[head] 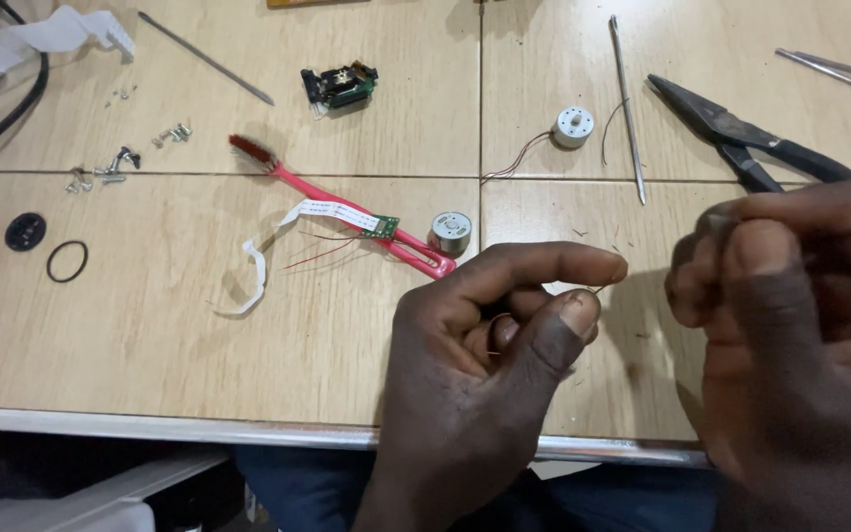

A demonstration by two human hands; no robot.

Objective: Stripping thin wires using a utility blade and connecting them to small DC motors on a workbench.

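Head view: both hands pinch shut, left hand point(490, 335) on a thin wire point(593, 290), right hand point(790, 296) on something unclear.

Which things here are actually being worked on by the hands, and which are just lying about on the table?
In hand:
left hand, pinching a thin wire
right hand, fingers closed near the wire's end; what it holds cannot be told

Lying about:
pink toothbrush
two small round motors
black pliers
green circuit part
loose screws
black ring
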